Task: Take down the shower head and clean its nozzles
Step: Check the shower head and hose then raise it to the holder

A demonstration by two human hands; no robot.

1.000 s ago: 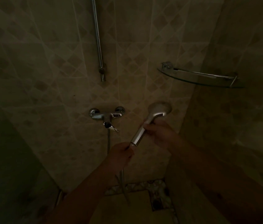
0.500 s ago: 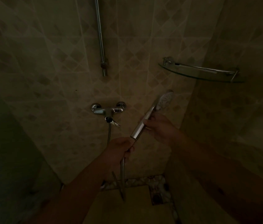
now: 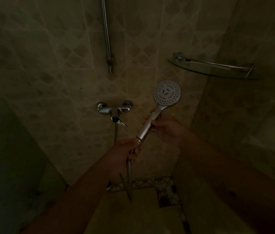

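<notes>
While both hands grip it, right hand [image 3: 165, 128] on the handle and left hand [image 3: 125, 152] at the hose [image 3: 129, 174], the shower head [image 3: 166, 94] shows its round white face (dotted with nozzles).

Chrome shower head [image 3: 166, 94], nozzle face toward camera

Glass shelf [image 3: 217, 69] sitting in the corner between the two tiled walls, edged by a metal rail [image 3: 217, 64]; whether anything is lying on it is too dim to tell. Floor [image 3: 133, 213] spreading below in pale tile, bordered by a pebble strip [image 3: 143, 183], with a dark drain [image 3: 164, 199] sitting in the corner. Hose [image 3: 129, 179] hanging down toward the floor; touching or not, unclear.
</notes>
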